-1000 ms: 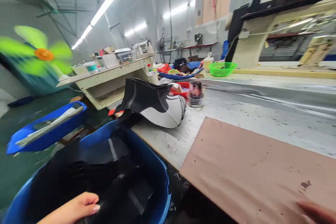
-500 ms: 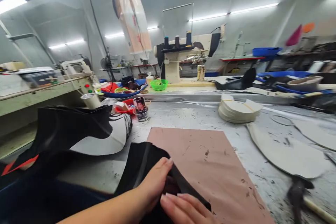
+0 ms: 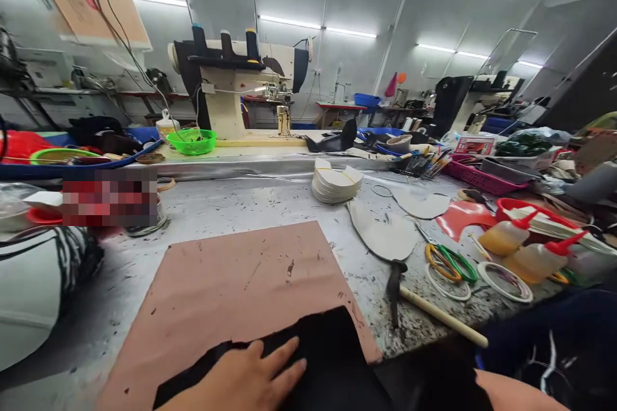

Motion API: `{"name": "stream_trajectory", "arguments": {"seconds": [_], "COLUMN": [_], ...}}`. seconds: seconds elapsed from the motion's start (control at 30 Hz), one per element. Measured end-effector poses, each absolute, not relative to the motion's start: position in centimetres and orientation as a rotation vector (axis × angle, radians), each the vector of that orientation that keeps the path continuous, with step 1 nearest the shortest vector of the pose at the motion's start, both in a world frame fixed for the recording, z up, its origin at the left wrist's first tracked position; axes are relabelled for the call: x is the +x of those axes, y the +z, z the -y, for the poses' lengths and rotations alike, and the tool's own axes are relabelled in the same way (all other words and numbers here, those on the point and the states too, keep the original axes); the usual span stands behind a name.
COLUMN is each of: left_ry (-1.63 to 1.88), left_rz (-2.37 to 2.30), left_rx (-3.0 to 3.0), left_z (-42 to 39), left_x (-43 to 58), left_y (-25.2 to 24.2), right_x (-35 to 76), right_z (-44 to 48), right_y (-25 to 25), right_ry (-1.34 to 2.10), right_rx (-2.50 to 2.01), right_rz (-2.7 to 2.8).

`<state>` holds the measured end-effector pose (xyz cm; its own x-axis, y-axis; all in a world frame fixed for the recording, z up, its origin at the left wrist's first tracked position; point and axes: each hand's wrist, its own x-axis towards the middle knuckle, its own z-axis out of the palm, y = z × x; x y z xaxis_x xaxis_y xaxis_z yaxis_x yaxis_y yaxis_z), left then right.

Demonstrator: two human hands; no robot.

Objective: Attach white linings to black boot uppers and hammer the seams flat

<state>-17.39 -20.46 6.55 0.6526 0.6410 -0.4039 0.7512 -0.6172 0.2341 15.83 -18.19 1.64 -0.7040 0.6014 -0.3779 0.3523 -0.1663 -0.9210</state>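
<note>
Since the earlier frame your left hand (image 3: 245, 376) has spread out, grip open and clasping nothing, on the black piece (image 3: 332, 353), now flatter over the pink mat (image 3: 231, 276). Rightward come the hammer (image 3: 434, 313) and your right arm (image 3: 513, 393), cut off; its grip I cannot tell.

Left hand (image 3: 248, 380) palm down, fingers (image 3: 284, 353) spread; right arm (image 3: 515, 393) partly visible
</note>
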Motion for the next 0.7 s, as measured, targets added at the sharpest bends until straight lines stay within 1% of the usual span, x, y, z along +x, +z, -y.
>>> {"name": "stream_trajectory", "arguments": {"seconds": [0.03,0.1,0.17,0.2,0.27,0.3,0.33,0.43,0.47,0.5,0.57,0.63,0.7], "left_ry": [-0.362,-0.235,0.010,0.147,0.342,0.385,0.401,0.367,0.327,0.278,0.205,0.197,0.256], "left_rz": [-1.090,-1.016,-0.950,-0.945,-0.990,-1.017,-1.033,-1.077,-1.096,-1.124,-1.180,-1.225,-1.249], "left_rx": [2.563,2.722,2.848,2.882,2.902,2.904,2.910,2.909,2.898,2.879,2.808,2.734,2.671], "left_z": [20.0,19.1,18.6,18.5,18.5,18.5,18.4,17.6,17.1,16.5,15.2,14.1,13.4], "left_x": [-16.9,-16.5,-16.6,-16.8,-17.1,-17.2,-17.1,-16.1,-15.6,-15.0,-14.0,-13.3,-13.1], "left_y": [5.9,4.1,2.1,1.2,-0.5,-1.1,-1.5,-1.5,-1.2,-0.8,0.0,0.5,0.4], "right_x": [16.2,16.4,16.3,16.2,16.0,16.0,15.9,16.0,16.0,16.0,15.7,15.1,14.0], "right_z": [18.0,17.7,17.6,17.7,17.4,17.1,16.5,14.0,13.2,12.5,11.7,11.5,11.8], "right_y": [1.7,1.8,1.8,1.9,2.2,2.3,2.1,0.4,-0.5,-1.4,-2.4,-2.1,-0.4], "right_ry": [2.041,2.001,1.956,1.979,1.983,1.857,1.619,0.584,0.301,0.099,-0.091,-0.111,-0.068], "right_rx": [-1.032,-0.960,-0.927,-0.906,-0.917,-1.000,-1.138,-1.632,-1.745,-1.813,-1.889,-1.942,-2.003], "right_rz": [1.879,1.710,1.575,1.585,1.776,1.906,2.032,2.255,2.290,2.328,2.372,2.347,2.278]}}
